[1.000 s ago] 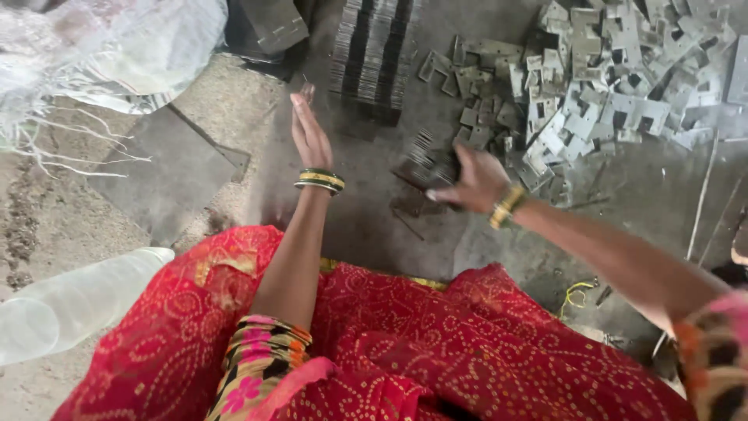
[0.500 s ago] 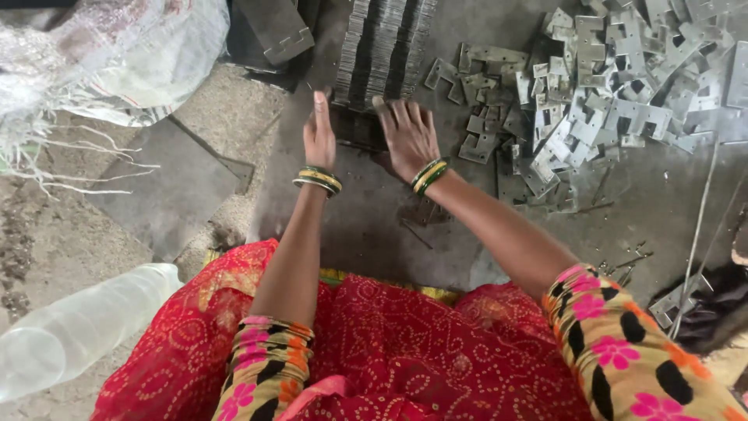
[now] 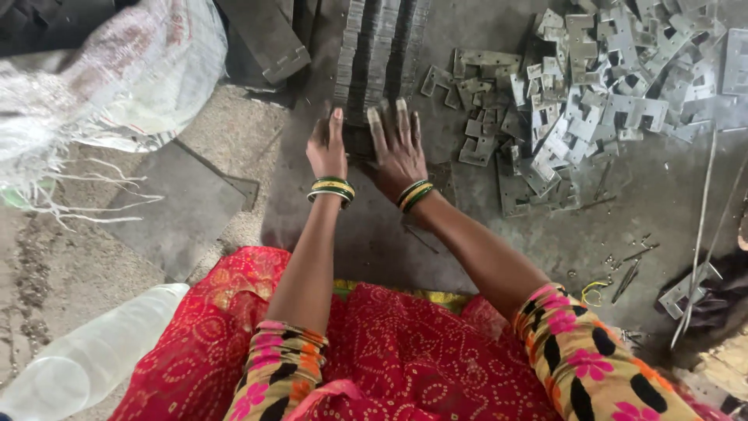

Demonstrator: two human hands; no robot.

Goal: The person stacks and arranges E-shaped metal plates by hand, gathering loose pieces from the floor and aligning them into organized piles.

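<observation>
Evidently, the squaring-up of a row of stamped metal plates point(image 3: 379, 54) was in hand. Both hands were pressed flat against the near end of the row, which lay on the floor point(image 3: 374, 242) and ran away toward the far edge. The left hand point(image 3: 327, 148) was held open, fingers straight, against the row's left corner; the right hand point(image 3: 399, 144) was spread open over the end plates, nothing being gripped by either. A loose heap of plates point(image 3: 592, 101) was scattered to the right, just beside the row. A pale sack point(image 3: 117, 78) lay far left, and a clear plastic bottle point(image 3: 86, 362) near left. By the look of it, more plates from the heap would be needed next, calling for a reach rightward by the right hand.
</observation>
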